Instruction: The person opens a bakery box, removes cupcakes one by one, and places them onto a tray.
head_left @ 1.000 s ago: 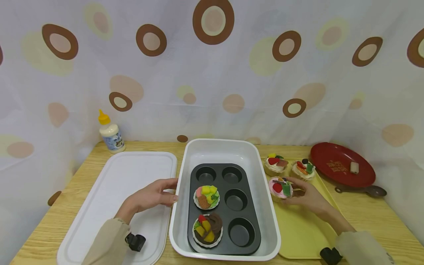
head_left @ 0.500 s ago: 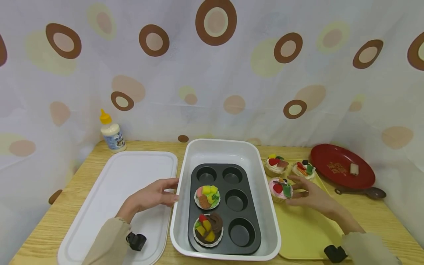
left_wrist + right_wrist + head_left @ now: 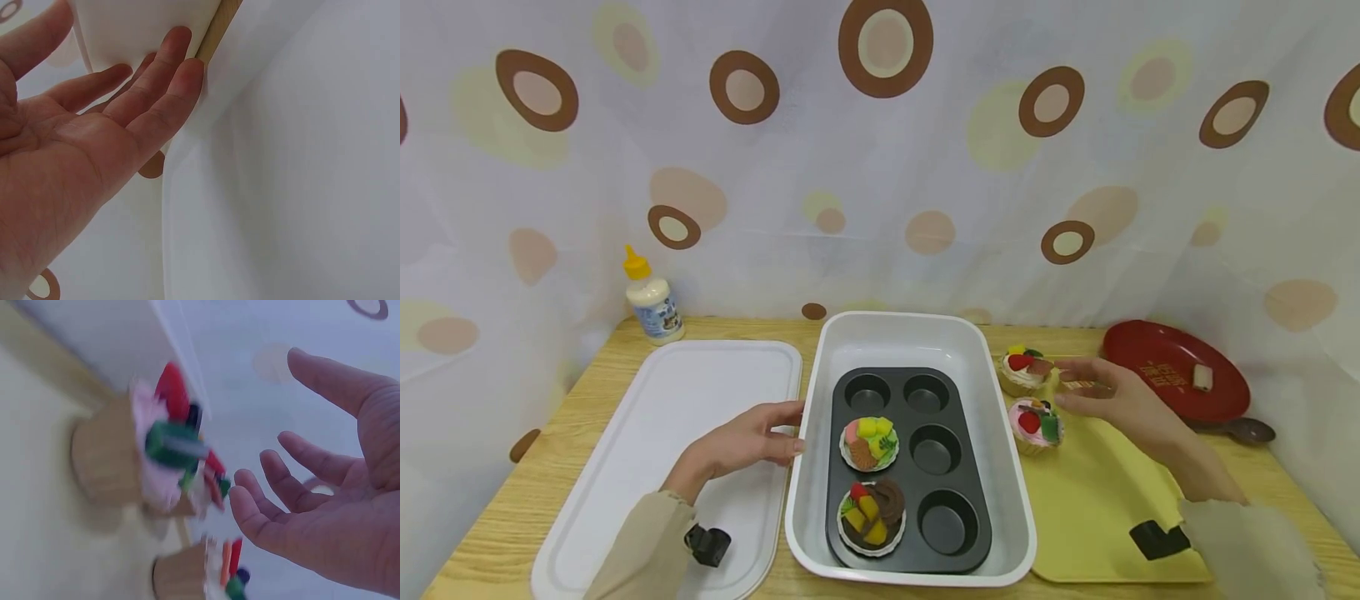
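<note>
My left hand rests its fingertips against the left wall of a white bin; its fingers lie loosely bent in the left wrist view. Over the yellow tray hovers my right hand, fingers spread and holding nothing. Just left of it are a pink-topped cupcake and a white-topped cupcake with fruit. A third cupcake, white-creamed with red and green pieces, shows in the right wrist view; the right hand hides it from the head view. The right fingertips are apart from all three.
In the bin lies a dark muffin tin with a fruit cupcake and a chocolate one in its left cups. A white lid, glue-like bottle, red plate and dark spoon surround it.
My right hand has let go of the pink-topped cupcake and moved up and right, over the third cupcake. The left hand has stayed at the bin's wall.
</note>
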`<state>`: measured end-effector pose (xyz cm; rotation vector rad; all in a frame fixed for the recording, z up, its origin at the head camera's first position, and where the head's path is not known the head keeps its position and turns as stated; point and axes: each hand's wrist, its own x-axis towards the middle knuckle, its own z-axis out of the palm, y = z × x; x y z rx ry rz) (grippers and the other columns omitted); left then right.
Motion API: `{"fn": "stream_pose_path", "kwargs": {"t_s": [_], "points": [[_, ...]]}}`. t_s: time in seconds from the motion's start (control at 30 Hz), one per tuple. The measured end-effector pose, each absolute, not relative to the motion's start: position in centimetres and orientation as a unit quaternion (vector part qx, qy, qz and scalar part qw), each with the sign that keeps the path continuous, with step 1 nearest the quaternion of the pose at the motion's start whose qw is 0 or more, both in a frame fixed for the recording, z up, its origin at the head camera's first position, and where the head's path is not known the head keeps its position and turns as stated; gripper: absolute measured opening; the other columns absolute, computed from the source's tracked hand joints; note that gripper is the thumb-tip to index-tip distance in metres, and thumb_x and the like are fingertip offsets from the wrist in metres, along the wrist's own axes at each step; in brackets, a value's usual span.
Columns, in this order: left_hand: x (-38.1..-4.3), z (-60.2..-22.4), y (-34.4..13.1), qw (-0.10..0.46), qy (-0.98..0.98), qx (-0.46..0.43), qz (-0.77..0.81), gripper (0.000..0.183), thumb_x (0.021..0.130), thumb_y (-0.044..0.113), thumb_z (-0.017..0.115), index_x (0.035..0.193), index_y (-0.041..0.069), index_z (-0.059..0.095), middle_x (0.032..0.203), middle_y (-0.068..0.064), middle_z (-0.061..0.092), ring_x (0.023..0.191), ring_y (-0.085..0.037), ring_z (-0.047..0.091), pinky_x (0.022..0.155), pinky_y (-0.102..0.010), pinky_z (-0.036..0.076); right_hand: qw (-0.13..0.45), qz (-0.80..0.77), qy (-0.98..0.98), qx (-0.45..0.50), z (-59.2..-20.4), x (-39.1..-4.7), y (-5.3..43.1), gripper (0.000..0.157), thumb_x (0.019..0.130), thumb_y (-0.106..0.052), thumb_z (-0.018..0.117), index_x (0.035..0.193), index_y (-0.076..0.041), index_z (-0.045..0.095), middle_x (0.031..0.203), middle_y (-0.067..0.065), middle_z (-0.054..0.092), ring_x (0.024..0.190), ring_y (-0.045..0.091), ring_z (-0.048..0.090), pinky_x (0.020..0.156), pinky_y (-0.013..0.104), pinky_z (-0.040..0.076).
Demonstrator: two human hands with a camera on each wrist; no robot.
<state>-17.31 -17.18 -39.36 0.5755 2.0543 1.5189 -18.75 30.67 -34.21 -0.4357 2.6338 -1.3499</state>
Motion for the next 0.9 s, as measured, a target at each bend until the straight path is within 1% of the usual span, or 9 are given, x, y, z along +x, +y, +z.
{"fn": "stream_pose_path", "kwargs": {"t_s": [0.07,0.13,0.23,0.3,0.4,0.47,0.53,0.67,0.9], "points": [[-17.3,-39.3,-17.2,0.261,0.756,0.212,0.562,0.064,0.094,0.015,0.059,0.147,-0.003,0.030,0.143,-0.026,0.041,0.119,-0.034,0.051,0.089,-0.042,0.050,0.077,-0.467,0.869,-0.144,-33.7,-18.9,29.5,0.052,0.093,-0.021,0.064,0.136,0.002,0.045,0.131,0.021,0.050,0.110,0.028,0.055,0.084,0.026,0.049],[-17.3,-39.3,-17.2,0.262,0.755,0.213,0.562,0.064,0.094,0.015,0.059,0.148,-0.003,0.030,0.143,-0.026,0.041,0.120,-0.034,0.051,0.089,-0.041,0.050,0.083,-0.481,0.861,-0.144,-33.4,-19.1,28.1,0.052,0.092,-0.021,0.065,0.135,0.002,0.046,0.132,0.022,0.050,0.110,0.028,0.056,0.087,0.033,0.050],[-17.3,-39.2,-17.2,0.262,0.755,0.213,0.562,0.064,0.094,0.014,0.059,0.148,-0.003,0.029,0.143,-0.027,0.040,0.117,-0.032,0.053,0.089,-0.041,0.050,0.089,-0.499,0.850,-0.142,-33.4,-19.3,25.8,0.055,0.091,-0.021,0.067,0.136,0.001,0.046,0.131,0.024,0.050,0.111,0.034,0.055,0.086,0.042,0.052],[-17.3,-39.2,-17.2,0.260,0.756,0.213,0.561,0.064,0.094,0.014,0.059,0.148,-0.004,0.029,0.143,-0.027,0.040,0.114,-0.031,0.054,0.088,-0.041,0.050,0.091,-0.507,0.843,-0.151,-33.7,-19.5,24.3,0.053,0.090,-0.021,0.068,0.134,0.000,0.048,0.128,0.023,0.052,0.110,0.036,0.056,0.086,0.044,0.052],[-17.3,-39.2,-17.2,0.260,0.757,0.213,0.561,0.064,0.094,0.014,0.059,0.148,-0.004,0.029,0.142,-0.027,0.040,0.113,-0.030,0.054,0.088,-0.040,0.050,0.097,-0.525,0.829,-0.168,-34.2,-19.6,22.2,0.050,0.089,-0.017,0.070,0.132,-0.001,0.051,0.124,0.023,0.054,0.107,0.034,0.059,0.085,0.037,0.052],[-17.3,-39.3,-17.2,0.261,0.755,0.214,0.562,0.064,0.094,0.014,0.059,0.147,-0.004,0.030,0.142,-0.027,0.040,0.113,-0.030,0.054,0.088,-0.040,0.050,0.100,-0.532,0.822,-0.178,-34.4,-19.7,20.8,0.046,0.088,-0.014,0.069,0.129,0.000,0.053,0.122,0.023,0.055,0.104,0.032,0.060,0.085,0.034,0.052],[-17.3,-39.3,-17.2,0.262,0.754,0.214,0.563,0.064,0.094,0.014,0.059,0.148,-0.004,0.029,0.143,-0.027,0.040,0.113,-0.029,0.054,0.088,-0.039,0.050,0.106,-0.538,0.815,-0.188,-34.4,-19.9,19.5,0.044,0.089,-0.013,0.069,0.128,0.000,0.054,0.121,0.024,0.055,0.103,0.030,0.061,0.087,0.036,0.050],[-17.3,-39.2,-17.3,0.261,0.755,0.213,0.562,0.063,0.094,0.013,0.059,0.147,-0.004,0.030,0.142,-0.028,0.040,0.111,-0.029,0.055,0.087,-0.039,0.050,0.113,-0.535,0.812,-0.206,-34.3,-20.4,16.9,0.042,0.089,-0.016,0.069,0.126,-0.002,0.057,0.119,0.024,0.056,0.101,0.028,0.061,0.087,0.040,0.049],[-17.3,-39.1,-17.3,0.267,0.756,0.209,0.560,0.062,0.094,0.015,0.059,0.147,-0.004,0.031,0.142,-0.026,0.041,0.113,-0.029,0.054,0.088,-0.040,0.050,0.114,-0.544,0.801,-0.221,-35.5,-21.4,12.9,0.039,0.086,-0.013,0.072,0.121,-0.001,0.060,0.114,0.022,0.060,0.095,0.030,0.062,0.086,0.039,0.051]]}}
